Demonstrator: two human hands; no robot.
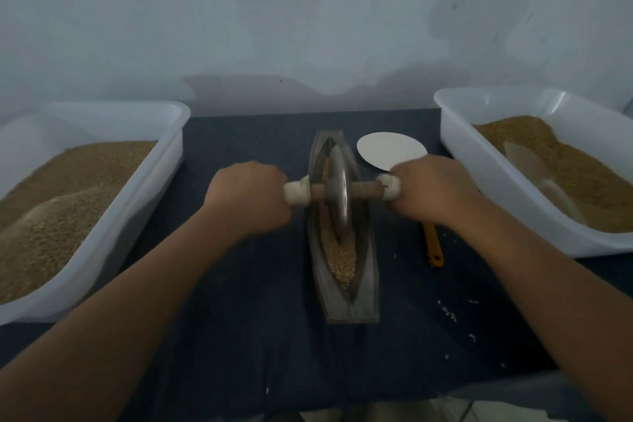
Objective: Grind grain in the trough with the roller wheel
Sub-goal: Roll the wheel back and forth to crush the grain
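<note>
Where a dark blue cloth [239, 319] covers the bench, the following stand.

- One trough [368, 284]: grey, boat-shaped, lying lengthwise at the centre, between the tubs.
- One line of grain [340, 262] along the trough's channel, heaped most at the near end.
- One roller wheel [337, 192]: a metal disc upright in the channel at about mid-length, on a cross axle with pale wrapped ends.
- Two hands: the left hand [248, 197] is curled round the left axle end, and the right hand [433, 188] round the right end. Both fists are tight on the grips.
- Two white plastic tubs: the left tub [147, 188] holds tan grain banked high. The right tub [459, 134] holds tan grain and one pale scoop-like piece [534, 175] half sunk in it.
- One white disc [390, 149], flat just beyond the right hand and partly hidden by it.
- One orange handle [432, 247] beside the trough, its upper part covered by the right forearm.
- Several loose grains [448, 313], scattered on the cloth at near right.
</note>
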